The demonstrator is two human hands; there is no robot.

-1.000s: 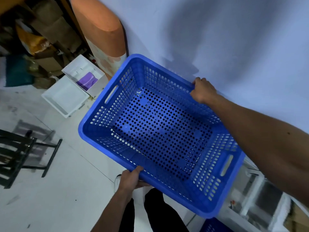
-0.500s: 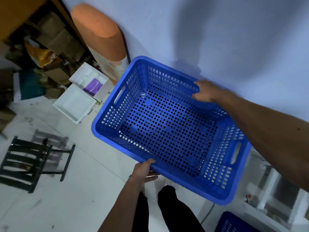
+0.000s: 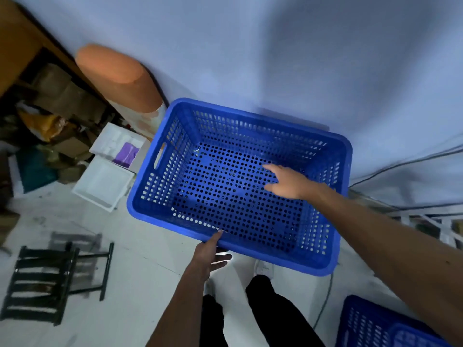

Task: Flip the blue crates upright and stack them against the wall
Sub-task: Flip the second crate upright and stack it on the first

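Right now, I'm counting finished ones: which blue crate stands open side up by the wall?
The crate beside the orange roll, under the right hand. The other crate is cut off at lower right, away from the wall.

Pale floor (image 3: 140, 276), blue crate (image 3: 225, 196), white trays (image 3: 102, 186), black stool (image 3: 45, 284)

The right grip (image 3: 288, 182) hovers over the inside of the blue crate (image 3: 172, 171), fingers straight and spread, its forearm crossing the right rim. The left grip (image 3: 211, 256) lies open at the near rim, with its thumb tip against the rim.
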